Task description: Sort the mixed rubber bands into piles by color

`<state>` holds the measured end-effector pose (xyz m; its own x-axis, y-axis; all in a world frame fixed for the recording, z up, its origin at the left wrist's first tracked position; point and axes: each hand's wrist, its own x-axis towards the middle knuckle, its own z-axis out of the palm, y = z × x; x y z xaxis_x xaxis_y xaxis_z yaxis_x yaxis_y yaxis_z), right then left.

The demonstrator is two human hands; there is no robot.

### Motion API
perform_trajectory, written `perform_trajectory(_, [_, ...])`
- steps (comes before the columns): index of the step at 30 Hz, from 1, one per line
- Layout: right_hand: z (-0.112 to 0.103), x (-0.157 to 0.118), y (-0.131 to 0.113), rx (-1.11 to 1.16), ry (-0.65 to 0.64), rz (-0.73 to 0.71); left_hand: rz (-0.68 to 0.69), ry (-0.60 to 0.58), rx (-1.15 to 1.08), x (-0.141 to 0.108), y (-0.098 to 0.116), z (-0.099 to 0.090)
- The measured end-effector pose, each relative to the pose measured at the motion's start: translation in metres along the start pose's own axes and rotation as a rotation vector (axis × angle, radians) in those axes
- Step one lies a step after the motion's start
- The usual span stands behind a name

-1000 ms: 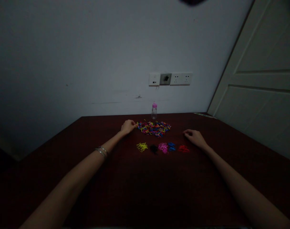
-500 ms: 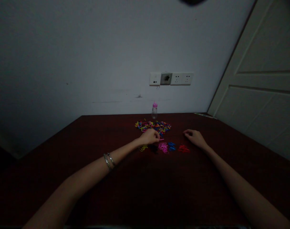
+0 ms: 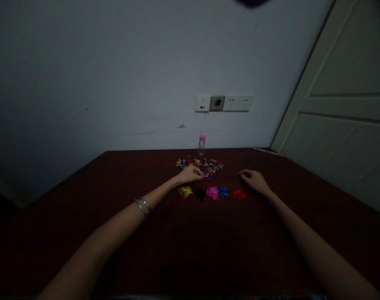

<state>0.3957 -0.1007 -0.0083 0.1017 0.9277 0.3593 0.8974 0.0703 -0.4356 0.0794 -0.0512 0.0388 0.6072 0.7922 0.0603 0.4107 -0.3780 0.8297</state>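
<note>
My left hand (image 3: 190, 174) is over the near edge of a mixed pile of coloured rubber bands (image 3: 213, 166). Its thumb and finger are pinched together; what lies between them is too small to make out. Toward me, sorted by colour, are small heaps of yellow bands (image 3: 185, 191), black bands (image 3: 200, 193), pink bands (image 3: 213, 193), blue bands (image 3: 223, 191) and red bands (image 3: 240, 194). My right hand (image 3: 255, 181) rests on the table beyond the red heap, fingers loosely curled with a gap to the thumb, and nothing shows in it.
A clear bottle with a pink cap (image 3: 201, 145) stands behind the mixed pile, near the wall. Sockets and switches (image 3: 224, 103) are set in the wall above. The dark red table (image 3: 190, 250) reaches a pale door (image 3: 333, 125) on the right.
My left hand has moved slightly left and away from me, from above the pink heap to the mixed pile's edge. The pink band at its fingertips no longer shows there. My right hand stays put.
</note>
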Motion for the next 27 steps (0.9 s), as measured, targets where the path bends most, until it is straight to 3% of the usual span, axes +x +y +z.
perform_trajectory(5, [0.0, 0.0, 0.0, -0.013, -0.009, -0.001, -0.153, 0.392, -0.26, 0.005, -0.041, -0.035])
perform_trajectory(10, [0.0, 0.001, 0.001, -0.016, -0.02, 0.003, -0.154, 0.591, -0.447, -0.001, -0.058, -0.049])
perform_trajectory(20, [-0.002, 0.001, 0.002, 0.103, -0.029, 0.002, -0.105, 0.659, -0.324, -0.002, -0.062, -0.042])
perform_trajectory(27, [0.006, 0.003, -0.048, 0.292, -0.171, -0.22, -0.041, 0.662, -0.286, -0.001, -0.069, -0.042])
